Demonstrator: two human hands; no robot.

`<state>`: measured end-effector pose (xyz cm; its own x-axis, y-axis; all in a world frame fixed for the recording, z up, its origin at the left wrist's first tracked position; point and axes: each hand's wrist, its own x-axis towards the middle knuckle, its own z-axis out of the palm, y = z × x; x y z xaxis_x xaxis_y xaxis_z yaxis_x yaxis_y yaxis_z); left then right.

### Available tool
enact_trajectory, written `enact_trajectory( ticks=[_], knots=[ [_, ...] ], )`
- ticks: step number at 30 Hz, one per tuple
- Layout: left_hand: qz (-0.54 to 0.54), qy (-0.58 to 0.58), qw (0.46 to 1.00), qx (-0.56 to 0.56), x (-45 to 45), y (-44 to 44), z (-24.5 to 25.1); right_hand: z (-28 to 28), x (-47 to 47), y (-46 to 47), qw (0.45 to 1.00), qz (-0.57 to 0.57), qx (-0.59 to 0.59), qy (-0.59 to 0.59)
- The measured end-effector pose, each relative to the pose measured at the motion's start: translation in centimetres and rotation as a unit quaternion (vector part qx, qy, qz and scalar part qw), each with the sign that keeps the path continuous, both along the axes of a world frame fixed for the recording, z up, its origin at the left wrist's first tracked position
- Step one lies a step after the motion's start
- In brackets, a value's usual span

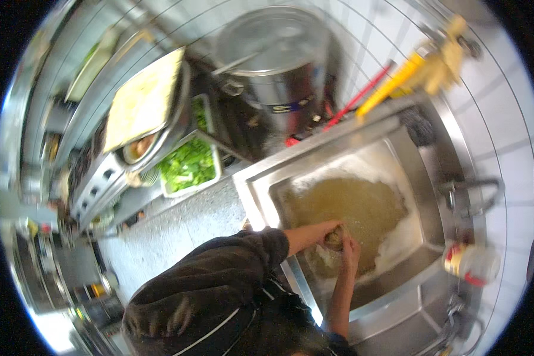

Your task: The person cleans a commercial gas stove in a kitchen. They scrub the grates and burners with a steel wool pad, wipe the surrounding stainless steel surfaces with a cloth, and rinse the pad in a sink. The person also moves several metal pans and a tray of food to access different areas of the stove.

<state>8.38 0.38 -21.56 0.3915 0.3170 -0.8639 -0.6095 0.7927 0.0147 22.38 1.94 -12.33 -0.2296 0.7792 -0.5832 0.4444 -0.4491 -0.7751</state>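
Both of my hands are over a stainless steel sink basin (374, 296) of murky brown water (347, 200) with whitish foam around its edges. My left hand (333, 228), reaching in from the left, is closed around a small greenish-brown item (333, 240). From below, my right hand (349, 249) grips the same item with its fingers. Blur and the fingers hide what exactly it is. A pale clump (327, 257) shows in the water just beneath the hands.
Beyond the sink stands a large lidded stockpot (289, 89). A red handle (360, 95) and a yellow handle (389, 84) lean by the rim. Right are a faucet (471, 193) and a plastic jar (471, 262). Left, a tub of chopped greens (189, 164) sits beside a tray-topped container (144, 100).
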Motion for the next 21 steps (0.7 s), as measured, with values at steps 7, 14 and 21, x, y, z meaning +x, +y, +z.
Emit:
enact_trajectory(
  ticks=[7,14,21],
  knots=[
    [-0.137,0.472,0.841,0.225,3.6,2.8,4.2,4.1,-2.0,2.0,0.987,-0.102,0.119,0.024],
    [0.016,0.369,0.887,0.278,3.7,1.6,15.5,5.8,-3.5,1.7,0.943,-0.182,-0.02,0.277],
    [-0.087,0.083,0.94,0.318,-0.9,-0.1,19.4,9.1,-2.5,1.9,0.959,-0.033,0.281,0.005]
  ],
)
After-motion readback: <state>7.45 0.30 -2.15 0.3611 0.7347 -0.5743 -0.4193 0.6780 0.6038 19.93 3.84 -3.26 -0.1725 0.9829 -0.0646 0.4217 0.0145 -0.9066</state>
